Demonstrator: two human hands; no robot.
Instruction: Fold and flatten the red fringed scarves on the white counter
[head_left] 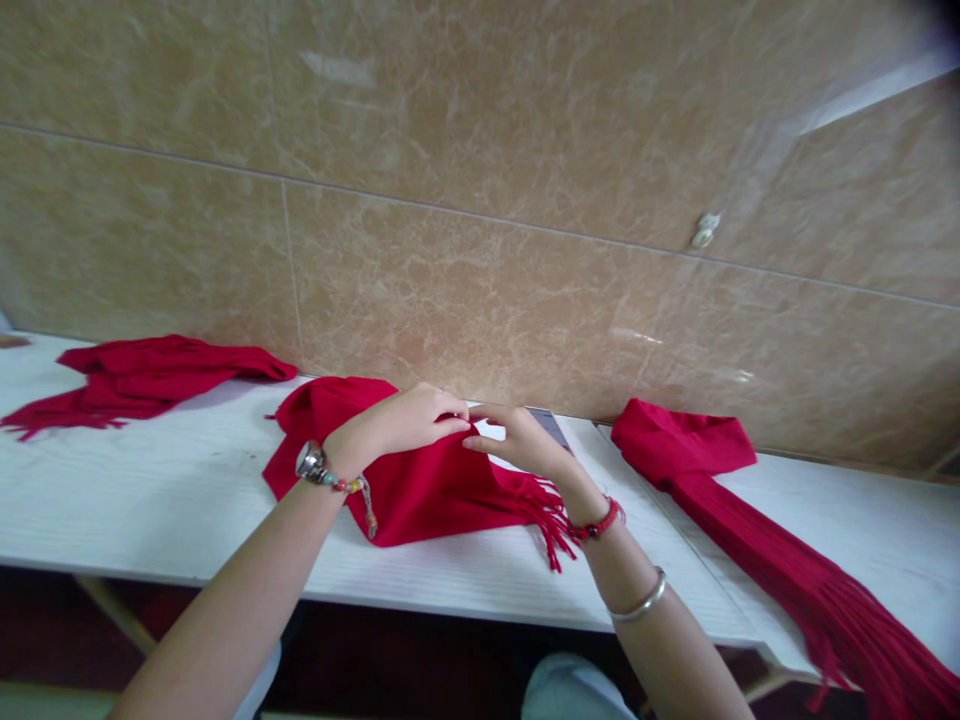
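Note:
A red fringed scarf [420,490] lies bunched on the white table [150,500] right in front of me. My left hand [401,425] rests on its upper edge with the fingers curled, pinching the cloth. My right hand [517,440] meets it from the right, fingertips pressed on the same edge of the scarf above its fringe. A watch and a bead bracelet are on my left wrist. My right wrist wears a red string and a silver bangle.
Another red scarf [142,380] lies at the table's far left. A third scarf [750,530] stretches across a second white table on the right, fringe hanging past the front edge. A beige tiled wall [525,200] stands right behind the tables. My knees show below.

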